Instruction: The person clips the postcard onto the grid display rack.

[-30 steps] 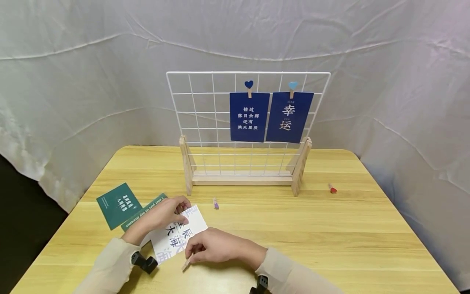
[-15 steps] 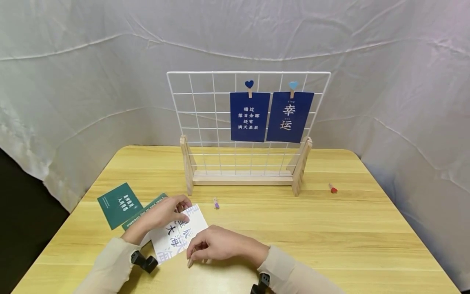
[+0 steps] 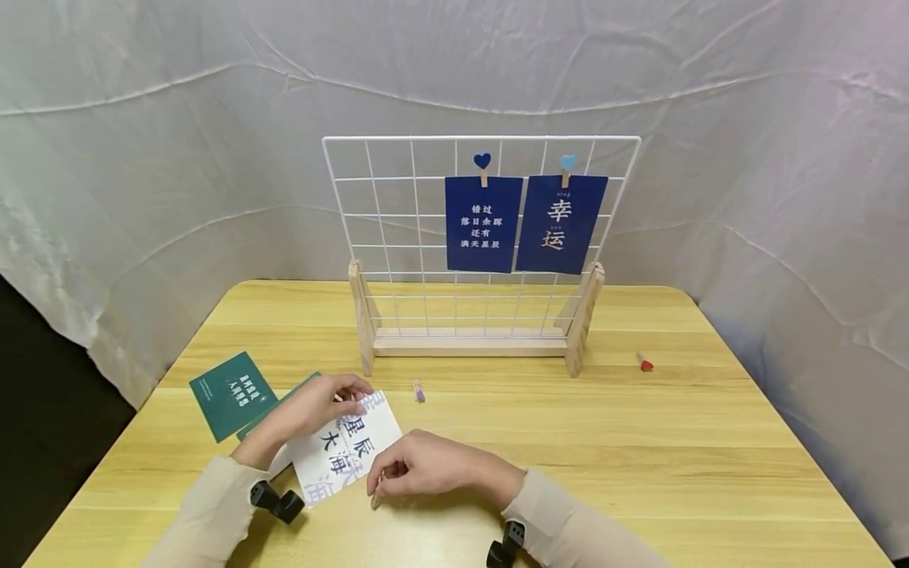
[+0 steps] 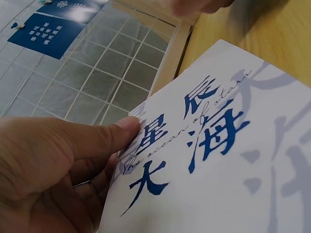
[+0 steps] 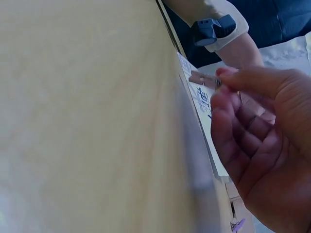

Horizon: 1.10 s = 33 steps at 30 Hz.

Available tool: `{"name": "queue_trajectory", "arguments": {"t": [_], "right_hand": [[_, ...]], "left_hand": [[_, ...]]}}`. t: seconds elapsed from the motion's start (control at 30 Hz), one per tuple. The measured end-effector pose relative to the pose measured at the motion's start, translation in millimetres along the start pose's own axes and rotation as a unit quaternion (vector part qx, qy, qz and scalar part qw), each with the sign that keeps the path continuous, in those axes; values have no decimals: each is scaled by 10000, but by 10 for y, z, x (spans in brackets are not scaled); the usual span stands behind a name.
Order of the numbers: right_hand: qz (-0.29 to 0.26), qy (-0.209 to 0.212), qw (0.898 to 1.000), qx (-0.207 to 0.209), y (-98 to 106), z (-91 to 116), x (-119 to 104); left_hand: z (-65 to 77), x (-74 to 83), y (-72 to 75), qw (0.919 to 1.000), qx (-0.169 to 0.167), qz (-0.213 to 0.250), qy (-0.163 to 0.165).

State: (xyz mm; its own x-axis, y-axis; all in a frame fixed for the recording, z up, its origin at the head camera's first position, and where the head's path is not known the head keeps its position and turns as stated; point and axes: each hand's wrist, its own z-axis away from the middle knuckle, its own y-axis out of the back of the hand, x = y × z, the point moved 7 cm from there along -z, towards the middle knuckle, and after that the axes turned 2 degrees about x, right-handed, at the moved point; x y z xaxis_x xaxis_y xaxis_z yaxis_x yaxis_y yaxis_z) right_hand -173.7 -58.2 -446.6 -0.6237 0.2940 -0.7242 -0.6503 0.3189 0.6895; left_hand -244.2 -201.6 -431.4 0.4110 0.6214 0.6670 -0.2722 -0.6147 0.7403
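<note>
My left hand (image 3: 319,406) holds a white card (image 3: 362,435) with dark blue and pale purple characters. In the left wrist view the thumb (image 4: 109,137) lies on the card's face, the other fingers behind its edge. Close to the card's lower right side, my right hand (image 3: 429,464) pinches a small wooden clothespin (image 5: 203,79) between thumb and fingertips. Its far end sticks out from the fingers, apart from the card as far as the head view shows. A green card (image 3: 234,396) lies to the left, and another green one is partly hidden under the left forearm.
A white wire grid (image 3: 398,197) on a wooden stand (image 3: 469,345) stands at the back. Two blue cards hang on it from heart clips. A purple-topped clip (image 3: 419,392) lies before the stand, a red heart clip (image 3: 645,363) to its right.
My right hand has shifted slightly right and away from me, and the clothespin now points more steeply down. The left hand keeps its grip on the white card, almost unmoved.
</note>
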Motion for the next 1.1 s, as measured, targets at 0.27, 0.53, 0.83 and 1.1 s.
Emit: {"name": "queue_trajectory", "arguments": {"t": [0.27, 0.53, 0.83, 1.1], "right_hand": [[-450, -126, 9989, 30, 71, 18, 27], [-686, -87, 9974, 218, 161, 19, 33], [-843, -80, 9906, 1071, 360, 26, 66], [-909, -343, 9853, 1406, 472, 54, 106]], "left_hand": [[18, 26, 65, 9992, -28, 393, -32], [20, 0, 167, 9942, 254, 962, 420], [39, -20, 273, 9868, 796, 1148, 823], [44, -18, 305, 9811, 1114, 1355, 822]]}}
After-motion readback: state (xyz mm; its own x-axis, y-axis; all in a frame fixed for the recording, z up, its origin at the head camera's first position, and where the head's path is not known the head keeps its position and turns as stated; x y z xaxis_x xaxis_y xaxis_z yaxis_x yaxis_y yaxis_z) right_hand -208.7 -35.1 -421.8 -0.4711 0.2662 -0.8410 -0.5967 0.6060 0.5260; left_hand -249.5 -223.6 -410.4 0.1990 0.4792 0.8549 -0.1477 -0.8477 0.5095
